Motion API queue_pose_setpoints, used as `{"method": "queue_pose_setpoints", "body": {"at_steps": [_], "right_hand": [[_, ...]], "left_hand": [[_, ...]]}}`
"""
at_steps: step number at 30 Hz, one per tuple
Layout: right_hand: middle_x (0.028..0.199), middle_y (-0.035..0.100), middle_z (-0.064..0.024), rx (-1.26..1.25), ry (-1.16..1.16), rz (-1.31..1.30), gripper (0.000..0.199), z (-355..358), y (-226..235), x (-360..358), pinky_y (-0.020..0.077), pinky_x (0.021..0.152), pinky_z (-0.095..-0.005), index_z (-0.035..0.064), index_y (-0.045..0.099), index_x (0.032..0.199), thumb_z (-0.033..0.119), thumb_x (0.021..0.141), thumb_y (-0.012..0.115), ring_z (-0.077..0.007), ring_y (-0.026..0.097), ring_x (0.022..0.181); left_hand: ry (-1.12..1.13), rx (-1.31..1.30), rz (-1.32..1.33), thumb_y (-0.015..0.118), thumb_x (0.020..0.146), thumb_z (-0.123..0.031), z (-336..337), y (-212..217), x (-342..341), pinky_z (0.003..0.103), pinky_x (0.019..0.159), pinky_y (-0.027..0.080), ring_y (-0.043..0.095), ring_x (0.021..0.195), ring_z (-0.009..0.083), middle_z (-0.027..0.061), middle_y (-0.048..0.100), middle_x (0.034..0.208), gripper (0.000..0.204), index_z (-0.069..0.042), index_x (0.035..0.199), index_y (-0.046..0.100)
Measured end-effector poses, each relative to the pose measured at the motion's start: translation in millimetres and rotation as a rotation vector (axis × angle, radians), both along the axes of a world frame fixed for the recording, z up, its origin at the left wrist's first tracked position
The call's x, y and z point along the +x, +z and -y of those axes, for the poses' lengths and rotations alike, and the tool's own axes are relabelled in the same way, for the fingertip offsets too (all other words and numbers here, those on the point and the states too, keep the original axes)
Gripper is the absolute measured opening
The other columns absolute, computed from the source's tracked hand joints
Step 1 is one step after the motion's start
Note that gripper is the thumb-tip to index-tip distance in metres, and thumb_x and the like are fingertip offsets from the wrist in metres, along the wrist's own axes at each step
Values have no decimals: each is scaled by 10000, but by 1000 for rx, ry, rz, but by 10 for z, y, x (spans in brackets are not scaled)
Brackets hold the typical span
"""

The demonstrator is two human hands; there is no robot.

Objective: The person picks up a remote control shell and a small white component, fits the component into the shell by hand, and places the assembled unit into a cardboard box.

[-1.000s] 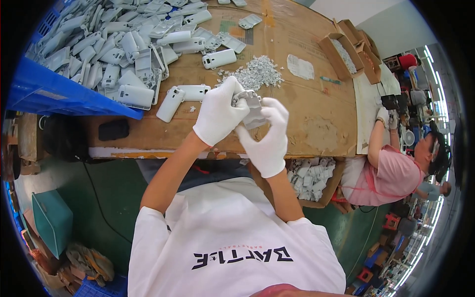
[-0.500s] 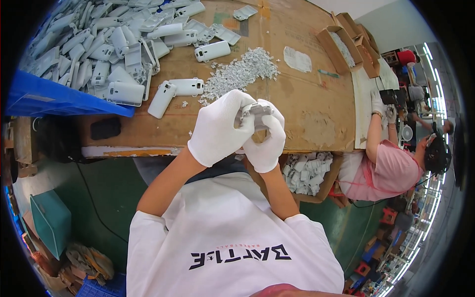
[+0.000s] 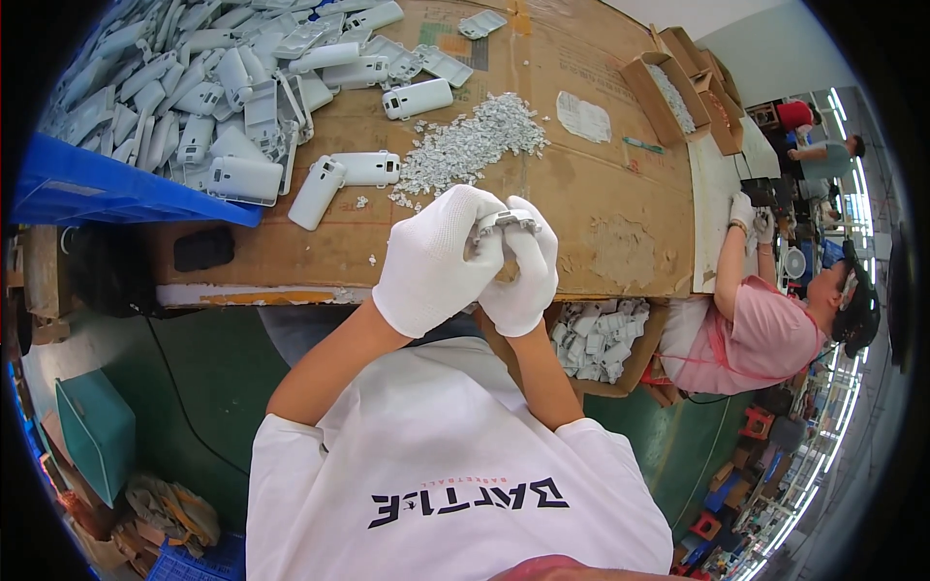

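Close together above the table's near edge, both my white-gloved hands are closed round one light-grey plastic casing point(image 3: 509, 222). My left hand point(image 3: 436, 259) pinches its left end. My right hand point(image 3: 523, 276) wraps its right side and underside. Its narrow end with a slot faces up; the fingers hide most of the rest. Just beyond my hands lies a heap of small white plastic bits point(image 3: 475, 140). Left of that heap, one white casing point(image 3: 364, 168) lies flat, and another casing point(image 3: 317, 194) rests at an angle beside it.
A large pile of white casings point(image 3: 203, 107) sits by a blue crate point(image 3: 116, 179) at the left. Below the table edge, a cardboard box point(image 3: 644, 363) holds many small white parts. At the right, a co-worker in pink point(image 3: 751, 329) works at the same table.
The casing has turned in my fingers, so its slotted end now faces up. My hands have shifted only slightly. At the right, the co-worker's head has moved.
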State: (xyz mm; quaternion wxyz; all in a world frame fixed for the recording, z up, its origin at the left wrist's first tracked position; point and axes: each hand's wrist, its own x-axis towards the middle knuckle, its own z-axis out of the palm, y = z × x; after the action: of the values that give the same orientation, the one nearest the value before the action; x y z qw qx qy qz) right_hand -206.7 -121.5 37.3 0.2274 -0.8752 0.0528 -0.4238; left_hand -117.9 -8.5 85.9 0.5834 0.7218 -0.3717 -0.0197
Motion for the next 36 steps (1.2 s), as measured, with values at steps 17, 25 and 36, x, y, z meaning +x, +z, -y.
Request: {"method": "queue_pose_setpoints", "body": {"at_steps": [17,25,36], "right_hand": [[1158,650,-156,22,-190,60,531,-28,-22,-143,585,780,-389,73,607,1221,94,742,834,-327,689,974],[1034,608,-156,67,-597,-273,250,1520,-163,-386,512,856,-457,63,635,1116,148,885,673,-342,629,943],[995,657,-159,-178,-370,-307,189,1995,70,-86,495,894,-442,38,689,1003,144,846,690,-336,628,998]], "left_hand": [[-8,-45,-38,692,816,14,214,-51,-165,277,651,582,706,709,149,65,683,849,201,-32,1005,641],[402,368,410,764,808,-176,-218,-422,449,385,739,555,661,930,264,110,658,1048,398,-88,1170,624],[740,1147,657,566,994,-404,-609,-878,916,351,589,563,652,682,194,25,553,775,251,-159,1036,527]]}}
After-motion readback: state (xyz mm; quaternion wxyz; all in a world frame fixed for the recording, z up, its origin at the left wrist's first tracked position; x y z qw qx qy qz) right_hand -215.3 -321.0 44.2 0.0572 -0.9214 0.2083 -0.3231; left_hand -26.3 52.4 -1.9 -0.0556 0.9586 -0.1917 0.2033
